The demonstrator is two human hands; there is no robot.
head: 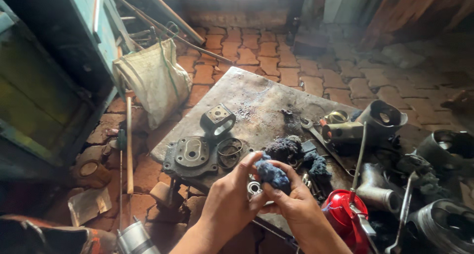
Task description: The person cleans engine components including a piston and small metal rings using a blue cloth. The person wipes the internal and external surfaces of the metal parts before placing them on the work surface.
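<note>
Both hands meet over the near edge of a greasy metal plate (256, 93). The left hand (229, 199) and right hand (296, 207) pinch a crumpled, dirty blue rag (271, 175) between closed fingertips, a small shiny bearing (254, 188) at its 8 o'clock.

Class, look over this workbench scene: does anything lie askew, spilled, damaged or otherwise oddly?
Yes. The metal slab is stained with dark grime, with greasy blue rags strewn among loose engine parts. The left hand and right hand hold another blue rag.
</note>
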